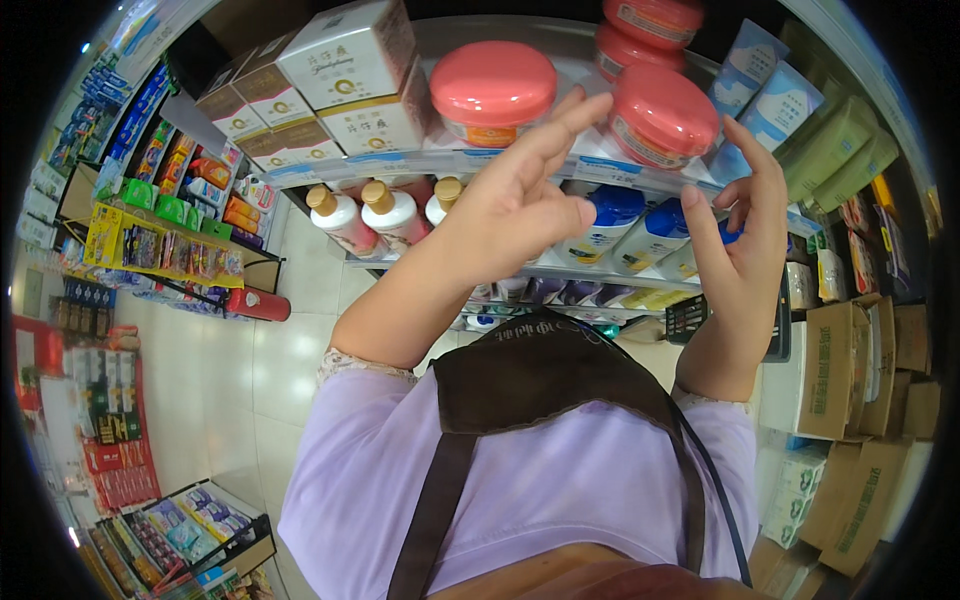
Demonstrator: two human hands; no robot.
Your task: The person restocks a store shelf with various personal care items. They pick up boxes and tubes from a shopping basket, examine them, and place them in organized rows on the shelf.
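Observation:
A round, pink-lidded cosmetic jar (664, 116) sits at the front of a white shelf, between my two hands. My left hand (525, 195) is on its left side with fingers extended and apart, the fingertips close to the jar. On its right, my right hand (750, 225) has its fingers bent and spread, the index fingertip by the jar's edge. Neither hand grips anything; whether a fingertip touches the jar is hard to tell. A second pink jar (493, 86) stands to the left, beyond my left fingers. More pink jars (649, 37) are stacked behind.
White and brown cartons (349, 67) stand left on the shelf; blue-white boxes (765, 112) and green packs (840, 157) lean right. Gold-capped bottles (390, 214) and blue-capped bottles (607, 221) fill the tier below. Cardboard boxes (832, 375) pile at right; a red cylinder (259, 303) is left.

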